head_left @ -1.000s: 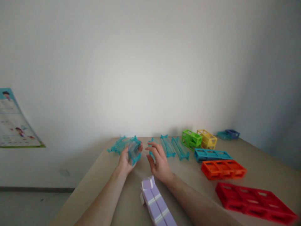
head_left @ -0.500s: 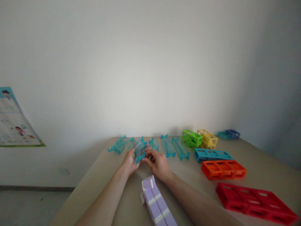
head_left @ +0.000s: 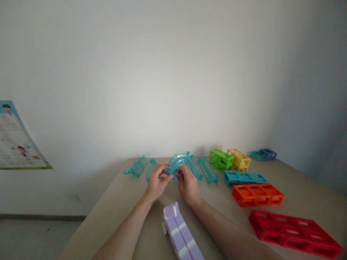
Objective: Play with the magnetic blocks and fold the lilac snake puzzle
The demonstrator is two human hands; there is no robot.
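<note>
Both my hands hold a curved, clear teal track piece (head_left: pixel 178 161) a little above the tan table (head_left: pixel 124 202). My left hand (head_left: pixel 157 182) pinches its left end with closed fingers. My right hand (head_left: pixel 188 183) grips it from the right, fingers curled round it. Behind my hands lie more teal track pieces: a small heap (head_left: pixel 137 166) at the left and straight ones (head_left: pixel 207 169) at the right. A lilac block column (head_left: pixel 179 233) lies on the table just in front of my wrists.
Right of my hands stand a green frame block (head_left: pixel 221 160) and a yellow one (head_left: pixel 238 160). Nearer lie a blue frame (head_left: pixel 244 178), an orange frame (head_left: pixel 257 194) and a long red frame (head_left: pixel 294 233). Small blue pieces (head_left: pixel 263 154) sit at the far right corner. A poster (head_left: pixel 16 141) hangs at left.
The curved teal piece, first held in my left hand alone, has moved right and up. My right hand closed onto it, so both hands now hold it.
</note>
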